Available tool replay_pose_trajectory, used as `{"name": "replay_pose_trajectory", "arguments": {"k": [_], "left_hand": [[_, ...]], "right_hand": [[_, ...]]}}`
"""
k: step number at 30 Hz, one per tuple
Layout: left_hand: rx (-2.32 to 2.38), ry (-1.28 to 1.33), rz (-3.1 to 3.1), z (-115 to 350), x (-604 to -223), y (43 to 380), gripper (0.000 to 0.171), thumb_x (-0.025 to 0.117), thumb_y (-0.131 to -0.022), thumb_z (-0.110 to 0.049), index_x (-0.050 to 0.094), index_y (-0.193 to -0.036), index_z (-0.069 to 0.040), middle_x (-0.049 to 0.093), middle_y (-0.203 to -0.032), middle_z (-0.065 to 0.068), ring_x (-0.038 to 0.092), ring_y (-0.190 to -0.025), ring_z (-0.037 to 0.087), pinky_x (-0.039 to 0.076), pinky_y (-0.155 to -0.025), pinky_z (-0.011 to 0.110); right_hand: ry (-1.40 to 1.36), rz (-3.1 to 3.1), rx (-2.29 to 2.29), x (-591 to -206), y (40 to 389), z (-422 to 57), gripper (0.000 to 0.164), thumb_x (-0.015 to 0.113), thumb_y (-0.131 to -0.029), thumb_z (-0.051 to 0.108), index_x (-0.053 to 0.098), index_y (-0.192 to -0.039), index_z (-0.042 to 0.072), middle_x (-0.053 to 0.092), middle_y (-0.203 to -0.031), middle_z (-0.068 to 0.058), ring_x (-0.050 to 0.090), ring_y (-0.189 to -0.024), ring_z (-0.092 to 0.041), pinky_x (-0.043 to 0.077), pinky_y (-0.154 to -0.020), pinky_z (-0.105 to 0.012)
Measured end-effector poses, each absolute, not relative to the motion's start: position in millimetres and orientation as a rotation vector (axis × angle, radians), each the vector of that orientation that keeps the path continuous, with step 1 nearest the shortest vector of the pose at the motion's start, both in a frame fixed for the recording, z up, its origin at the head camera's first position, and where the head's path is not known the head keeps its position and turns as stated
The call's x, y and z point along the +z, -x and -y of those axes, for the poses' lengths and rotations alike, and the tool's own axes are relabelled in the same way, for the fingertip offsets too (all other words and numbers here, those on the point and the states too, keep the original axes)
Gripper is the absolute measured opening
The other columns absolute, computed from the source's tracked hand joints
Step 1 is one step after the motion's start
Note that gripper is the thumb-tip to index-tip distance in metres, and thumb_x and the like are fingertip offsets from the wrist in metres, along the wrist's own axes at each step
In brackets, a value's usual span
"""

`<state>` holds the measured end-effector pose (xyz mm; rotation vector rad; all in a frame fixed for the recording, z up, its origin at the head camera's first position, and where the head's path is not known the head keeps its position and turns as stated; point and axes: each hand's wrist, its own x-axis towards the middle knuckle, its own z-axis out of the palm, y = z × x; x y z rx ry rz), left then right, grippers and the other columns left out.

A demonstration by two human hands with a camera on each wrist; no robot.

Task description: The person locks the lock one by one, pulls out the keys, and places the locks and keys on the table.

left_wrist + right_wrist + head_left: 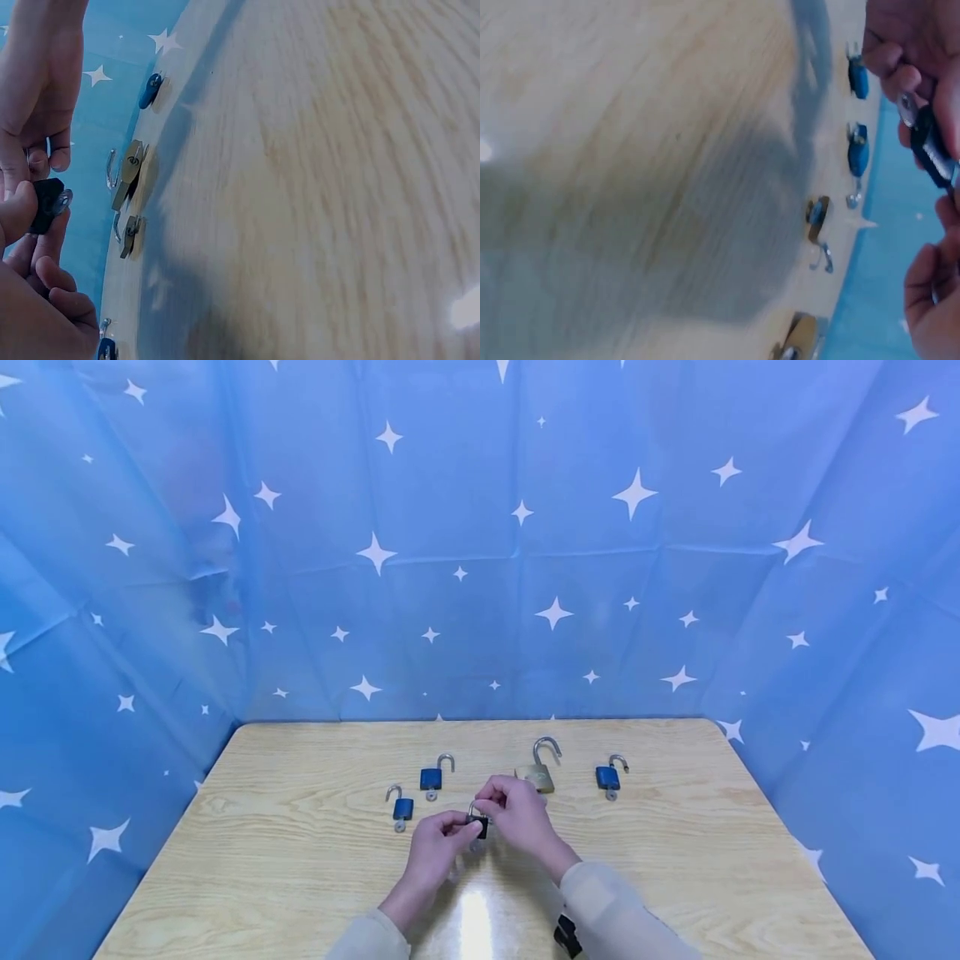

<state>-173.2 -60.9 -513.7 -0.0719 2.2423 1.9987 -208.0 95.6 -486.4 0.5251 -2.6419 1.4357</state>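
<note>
A small black padlock (480, 828) with a metal shackle is held up over the middle of the table, a key (64, 201) in its bottom. My left hand (437, 850) grips the padlock's body between thumb and fingers. From the other side, my right hand (517, 814) pinches at the shackle, its fingertips covering part of it. In the right wrist view the padlock's dark body (932, 150) shows between the two hands. Close behind the right hand stands a large brass padlock (537, 777) with its shackle raised, partly hidden by that hand.
Two blue padlocks (403, 808) with open shackles and keys lie left of the hands. Another blue padlock (607, 777) lies to the right. A smaller brass padlock (130, 236) lies near the large one. A starry blue curtain (480, 610) surrounds the wooden table (300, 860).
</note>
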Motion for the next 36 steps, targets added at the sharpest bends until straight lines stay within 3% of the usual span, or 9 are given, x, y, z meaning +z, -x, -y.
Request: {"name": "replay_pose_trajectory", "arguments": {"k": [1,3,6,11,13,19,26,36], "left_hand": [[1.999,0.077,-2.249,61.0,-513.3,172.8,0.024,0.073,-0.083,-0.022,0.069,-0.097,-0.003,0.066,-0.083,0.005,0.059,-0.075,0.017,0.051,-0.07,0.035],[2.001,0.081,-2.264,61.5,-513.0,172.0,0.023,0.074,-0.082,-0.02,0.069,-0.096,-0.002,0.067,-0.083,0.006,0.059,-0.074,0.016,0.051,-0.069,0.033],[1.992,0.078,-2.279,62.0,-512.8,170.7,0.023,0.075,-0.081,-0.02,0.069,-0.095,-0.002,0.068,-0.083,0.007,0.059,-0.073,0.016,0.051,-0.068,0.032],[1.945,0.066,-2.271,61.2,-512.8,170.2,0.027,0.075,-0.081,-0.025,0.07,-0.097,-0.004,0.067,-0.085,0.005,0.059,-0.076,0.016,0.049,-0.071,0.032],[1.924,0.064,-2.269,61.3,-512.5,170.3,0.029,0.075,-0.081,-0.026,0.07,-0.099,-0.004,0.068,-0.086,0.004,0.06,-0.077,0.016,0.049,-0.073,0.033],[1.939,0.037,-2.242,64.4,-512.1,172.9,0.032,0.074,-0.082,-0.026,0.068,-0.103,-0.003,0.07,-0.089,0.008,0.064,-0.08,0.021,0.052,-0.076,0.039],[1.9,0.067,-2.35,71.4,-510.2,180.1,0.031,0.074,-0.083,-0.028,0.069,-0.102,-0.004,0.071,-0.089,0.008,0.064,-0.079,0.017,0.051,-0.076,0.034],[1.904,0.101,-2.29,79.3,-509.1,181.8,0.038,0.072,-0.084,-0.034,0.067,-0.106,-0.003,0.07,-0.093,0.007,0.062,-0.084,0.02,0.051,-0.075,0.038]], "right_hand": [[-0.527,2.639,1.409,-487.3,206.3,-94.5,0.013,0.071,-0.085,0.011,0.064,-0.077,0.018,0.061,-0.07,0.008,0.051,-0.06,-0.007,0.049,-0.072,-0.04],[-0.538,2.639,1.376,-489.5,203.3,-93.0,0.013,0.071,-0.084,0.009,0.064,-0.077,0.017,0.062,-0.073,0.008,0.051,-0.061,-0.006,0.048,-0.056,-0.031],[-0.549,2.647,1.349,-492.1,200.6,-93.2,0.011,0.07,-0.085,0.009,0.065,-0.079,0.016,0.062,-0.074,0.009,0.052,-0.062,-0.006,0.045,-0.055,-0.023],[-0.538,2.695,1.422,-492.5,199.3,-99.3,0.006,0.066,-0.09,0.015,0.066,-0.085,0.019,0.06,-0.072,0.008,0.051,-0.06,-0.008,0.045,-0.054,-0.025],[-0.531,2.725,1.434,-492.1,198.4,-101.9,0.005,0.062,-0.093,0.02,0.066,-0.095,0.019,0.06,-0.072,0.007,0.051,-0.059,-0.009,0.045,-0.053,-0.026],[-0.398,2.742,1.458,-492.9,192.5,-105.4,0.028,0.05,-0.1,0.032,0.06,-0.119,0.014,0.061,-0.085,0.001,0.053,-0.066,-0.012,0.047,-0.057,-0.028],[-0.261,2.709,1.496,-500.6,175.9,-105.0,0.021,0.059,-0.095,0.022,0.067,-0.107,0.008,0.062,-0.083,0.003,0.054,-0.067,-0.01,0.047,-0.058,-0.025],[-0.258,2.663,1.809,-510.6,151.9,-88.3,0.02,0.065,-0.09,0.021,0.071,-0.104,0.008,0.069,-0.085,-0.011,0.053,-0.054,-0.012,0.047,-0.047,-0.023]]}}
